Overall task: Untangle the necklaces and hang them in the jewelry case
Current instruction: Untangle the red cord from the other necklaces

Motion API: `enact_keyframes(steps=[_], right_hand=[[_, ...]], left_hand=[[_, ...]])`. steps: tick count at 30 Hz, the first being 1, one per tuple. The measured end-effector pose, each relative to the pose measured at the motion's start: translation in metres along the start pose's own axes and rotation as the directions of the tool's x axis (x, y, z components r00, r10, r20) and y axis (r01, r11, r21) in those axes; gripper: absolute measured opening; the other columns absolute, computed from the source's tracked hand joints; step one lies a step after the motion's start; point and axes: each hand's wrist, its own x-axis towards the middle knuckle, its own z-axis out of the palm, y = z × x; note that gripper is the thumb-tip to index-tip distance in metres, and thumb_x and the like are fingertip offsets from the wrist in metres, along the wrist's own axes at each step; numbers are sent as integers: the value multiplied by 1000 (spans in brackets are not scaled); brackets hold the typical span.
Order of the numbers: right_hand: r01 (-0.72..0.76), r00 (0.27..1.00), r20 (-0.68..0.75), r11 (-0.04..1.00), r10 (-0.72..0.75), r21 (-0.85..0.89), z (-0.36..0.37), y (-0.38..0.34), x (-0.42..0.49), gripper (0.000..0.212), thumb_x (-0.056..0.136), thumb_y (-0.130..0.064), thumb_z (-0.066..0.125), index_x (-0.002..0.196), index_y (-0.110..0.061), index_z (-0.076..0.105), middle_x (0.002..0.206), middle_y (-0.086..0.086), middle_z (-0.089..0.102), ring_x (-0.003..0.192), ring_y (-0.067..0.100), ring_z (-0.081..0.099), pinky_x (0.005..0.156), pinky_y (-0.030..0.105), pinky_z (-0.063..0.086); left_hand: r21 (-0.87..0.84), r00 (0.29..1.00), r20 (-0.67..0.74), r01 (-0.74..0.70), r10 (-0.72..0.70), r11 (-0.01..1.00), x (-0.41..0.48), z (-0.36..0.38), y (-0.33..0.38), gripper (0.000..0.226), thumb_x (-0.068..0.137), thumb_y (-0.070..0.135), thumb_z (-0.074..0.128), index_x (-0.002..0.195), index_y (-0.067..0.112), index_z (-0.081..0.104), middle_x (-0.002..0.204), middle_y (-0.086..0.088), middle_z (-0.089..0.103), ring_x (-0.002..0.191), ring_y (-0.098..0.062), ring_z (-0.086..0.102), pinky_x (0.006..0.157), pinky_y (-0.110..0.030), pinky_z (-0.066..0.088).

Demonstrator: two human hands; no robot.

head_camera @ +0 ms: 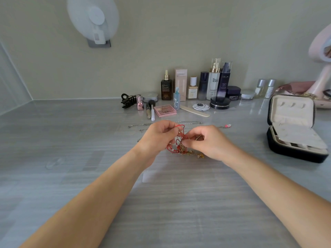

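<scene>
A tangle of red cord and gold chain necklaces [180, 146] hangs between my hands just above the grey tabletop. My left hand [157, 138] pinches the red cord at the top of the tangle. My right hand [208, 142] pinches it from the right side. Behind my hands, two silver chains [141, 125] lie stretched out flat on the table, one ending in a pink pendant [227, 125]. The black jewelry case [293, 129] stands open at the right, its beige lid upright with small hooks inside.
Cosmetic bottles and jars [213, 83] line the back wall, with a black hair claw [128, 101], brushes, a pink palette [165, 110] and a nail file in front. A pink mirror stand [320, 83] rises at the far right.
</scene>
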Motion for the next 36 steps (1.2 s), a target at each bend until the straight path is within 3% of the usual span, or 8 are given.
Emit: enact_keyframes(steps=[3,6,11,17,20,24,29,36], right_hand=[[13,999,-53,997,-9,75,1,-2,1,4,78,-18,71,76,-19,68,63,-10,59,56,1,48,60,20,39],[-22,995,-90,987,36,158,-3,-3,1,17,76,-12,72,69,-24,63,67,-6,60,61,6,51,66,21,43],[-44,992,-102,970,70,238,-10,-5,-2,15,77,-14,70,66,-24,66,76,4,63,68,11,50,65,22,40],[-72,983,-133,939,123,336,-17,-7,-2,14,77,-12,69,67,-22,68,59,-15,63,54,1,49,48,5,38],[-90,977,-147,924,155,371,-19,-6,-2,16,78,-13,68,65,-23,68,54,-17,63,55,4,49,51,10,40],[-131,968,-141,900,206,417,-21,-5,-1,11,77,-14,68,68,-20,69,64,-6,61,59,9,49,58,21,37],[-147,969,-128,905,213,398,-20,-3,1,13,85,-18,63,71,-18,64,65,-4,56,59,9,49,57,22,37],[-153,971,-105,895,215,418,-20,-1,2,19,93,-18,51,76,-18,59,73,-3,60,62,9,52,59,22,40]], left_hand=[[3,1000,-25,-7,7,1000,1,0,-1,14,90,9,54,83,18,60,76,-1,57,58,-10,44,63,-25,39],[-19,997,-71,-1,0,1000,3,-2,-2,20,87,1,56,82,20,59,73,4,56,56,-6,46,58,-19,39],[-36,994,-105,18,-22,999,4,-2,0,26,84,-5,54,85,21,57,76,3,56,63,-7,48,60,-21,40],[11,988,-142,57,-55,998,5,-4,-1,21,84,-1,53,79,17,63,61,1,46,56,-11,39,60,-27,35],[3,987,-142,73,-72,997,6,-5,-2,18,86,7,56,76,19,66,61,-3,43,58,-15,35,65,-33,33],[-11,985,-153,75,-76,997,7,-5,-2,19,89,18,55,74,18,67,67,-2,47,56,-13,37,62,-30,34],[-148,976,-187,85,-112,985,9,-6,-2,25,94,15,47,74,14,63,59,3,42,49,-8,37,54,-21,36],[-241,974,-195,63,-111,969,10,-11,-4,25,95,19,46,76,14,62,50,8,37,47,-8,35,53,-22,34]])
